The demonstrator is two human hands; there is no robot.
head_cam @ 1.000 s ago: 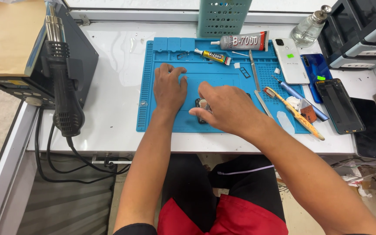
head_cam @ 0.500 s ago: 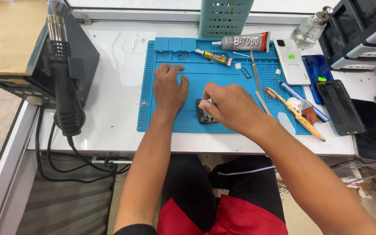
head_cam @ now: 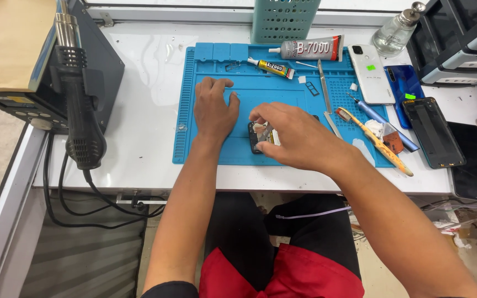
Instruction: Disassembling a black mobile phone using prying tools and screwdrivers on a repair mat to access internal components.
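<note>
1. Blue silicone covered the middle of the frame: your repair mat lay on the white bench, and the small dark phone part sat at its centre, just below the middle of the picture.
2. Your left hand lay flat and unclenched on the mat, grasping nothing, just left of the part.
3. Your right hand curled over the part, fingertips pinching at its top edge; whether they gripped the part itself or a loose piece on it, I cannot tell, since the fingers hid it.
4. The part was braced by nothing but the mat, so a sideways pull could have slid it.
5. The tweezers, the yellow-handled brush and the glue tube lay close at your right, in the upper right of the mat; a quick withdrawal of that wrist could have knocked them towards the phones.
</note>
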